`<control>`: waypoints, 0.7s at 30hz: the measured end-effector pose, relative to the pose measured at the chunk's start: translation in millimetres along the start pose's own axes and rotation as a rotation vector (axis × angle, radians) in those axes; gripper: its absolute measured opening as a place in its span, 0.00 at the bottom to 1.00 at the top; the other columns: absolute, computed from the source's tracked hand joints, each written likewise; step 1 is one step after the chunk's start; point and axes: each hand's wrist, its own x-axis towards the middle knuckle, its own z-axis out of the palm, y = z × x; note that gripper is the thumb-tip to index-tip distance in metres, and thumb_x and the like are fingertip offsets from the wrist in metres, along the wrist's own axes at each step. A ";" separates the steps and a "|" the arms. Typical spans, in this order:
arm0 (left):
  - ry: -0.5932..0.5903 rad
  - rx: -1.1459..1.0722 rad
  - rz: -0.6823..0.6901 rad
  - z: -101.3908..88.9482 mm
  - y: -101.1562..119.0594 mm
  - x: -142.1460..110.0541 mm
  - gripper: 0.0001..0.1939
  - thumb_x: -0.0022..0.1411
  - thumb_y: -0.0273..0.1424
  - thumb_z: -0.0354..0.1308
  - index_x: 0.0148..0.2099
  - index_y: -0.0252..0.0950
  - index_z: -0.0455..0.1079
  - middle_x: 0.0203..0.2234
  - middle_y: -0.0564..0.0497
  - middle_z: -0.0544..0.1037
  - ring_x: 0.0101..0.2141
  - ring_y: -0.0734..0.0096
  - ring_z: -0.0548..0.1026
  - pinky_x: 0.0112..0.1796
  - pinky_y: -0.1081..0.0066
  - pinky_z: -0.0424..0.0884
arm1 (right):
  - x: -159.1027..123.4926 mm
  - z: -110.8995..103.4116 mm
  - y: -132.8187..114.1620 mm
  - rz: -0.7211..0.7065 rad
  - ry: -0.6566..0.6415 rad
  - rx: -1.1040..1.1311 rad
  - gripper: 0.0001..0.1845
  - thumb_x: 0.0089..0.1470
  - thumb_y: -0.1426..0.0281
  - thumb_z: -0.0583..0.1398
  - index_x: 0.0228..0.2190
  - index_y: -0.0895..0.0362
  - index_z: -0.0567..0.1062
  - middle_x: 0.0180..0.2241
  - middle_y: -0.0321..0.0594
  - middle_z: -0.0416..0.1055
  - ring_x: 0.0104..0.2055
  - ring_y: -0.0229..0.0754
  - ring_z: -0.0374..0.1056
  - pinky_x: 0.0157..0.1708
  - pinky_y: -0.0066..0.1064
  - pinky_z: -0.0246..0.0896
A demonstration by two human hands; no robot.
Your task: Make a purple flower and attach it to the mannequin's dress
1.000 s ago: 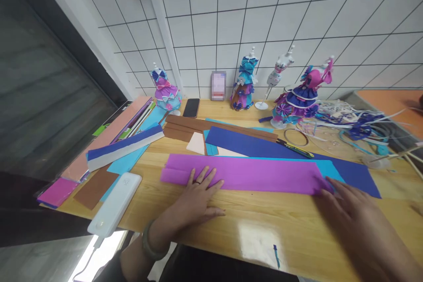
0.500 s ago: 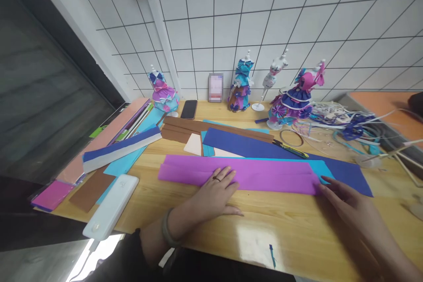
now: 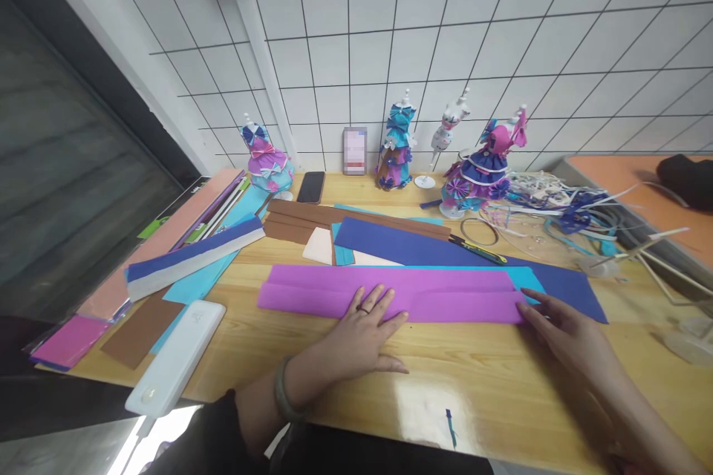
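A long strip of purple crepe paper point(image 3: 440, 289) lies across the table in front of me, with a lengthwise fold along it. My left hand point(image 3: 368, 334) rests flat on its lower middle, fingers spread and thumb on the wood. At the strip's right end, my right hand point(image 3: 562, 326) pinches the lower corner between thumb and forefinger. Light blue paper point(image 3: 528, 280) shows from under the purple at the right. Behind it is a dark blue sheet point(image 3: 401, 241), partly covered, with a yellow and black utility knife point(image 3: 480, 251) on it.
Brown sheets point(image 3: 295, 220) and a phone point(image 3: 310, 187) lie behind. Several small mannequins in paper dresses, one a blue and purple dress point(image 3: 396, 148), stand by the tiled wall. A white power bank point(image 3: 177, 356) is at left, tangled ribbon scraps point(image 3: 557, 197) at right.
My right hand has brought the lower right corner of the purple paper slightly up, and the fold now runs more evenly to that end. The left hand stays flat. The view has shifted slightly.
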 end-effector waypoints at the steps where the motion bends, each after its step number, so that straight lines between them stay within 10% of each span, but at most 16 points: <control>1: 0.000 0.000 0.001 0.4 -0.2 0.0 0.40 0.53 0.58 0.38 0.62 0.41 0.48 0.61 0.41 0.48 0.61 0.54 0.41 0.56 0.51 0.42 | 0.2 0.2 1.6 -0.010 0.008 0.000 0.34 0.47 0.53 0.52 0.48 0.64 0.68 0.23 0.41 0.72 0.20 0.40 0.63 0.20 0.29 0.54; 9: -0.018 -0.034 -0.007 -0.2 0.0 0.3 0.42 0.51 0.59 0.38 0.62 0.42 0.46 0.62 0.42 0.44 0.61 0.52 0.39 0.56 0.49 0.40 | -5.5 -0.1 8.5 -0.051 0.026 -0.057 0.29 0.49 0.55 0.52 0.48 0.59 0.67 0.33 0.44 0.75 0.35 0.48 0.69 0.32 0.32 0.60; 21: 0.025 0.025 -0.021 -1.0 2.7 0.4 0.41 0.52 0.59 0.37 0.62 0.40 0.48 0.61 0.44 0.50 0.61 0.53 0.41 0.56 0.50 0.41 | -6.9 5.1 20.2 -0.171 0.070 -0.170 0.29 0.50 0.54 0.51 0.48 0.58 0.67 0.31 0.42 0.75 0.29 0.44 0.70 0.28 0.32 0.61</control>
